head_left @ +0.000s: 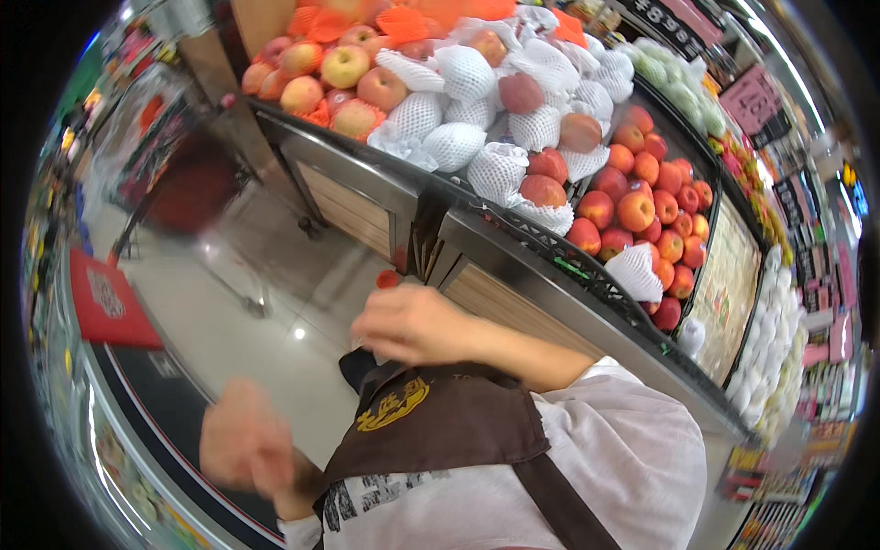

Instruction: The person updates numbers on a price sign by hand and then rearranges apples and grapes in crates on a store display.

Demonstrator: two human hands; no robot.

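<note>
My right hand is in front of my chest, over the brown apron. Its fingers are curled in, and what they hold, if anything, is hidden. A small red round thing shows just beyond its knuckles; I cannot tell whether they touch. Lower down on the left, my left hand is smeared by motion, so its fingers are unclear. Neither hand touches the fruit stand, where apples, fruit in white foam nets and loose red-orange fruit are heaped.
The stand's metal edge runs along the far side toward the right. A red sign board stands at left beside a glass-fronted case. A blurred dark red object is farther back above the tiled floor.
</note>
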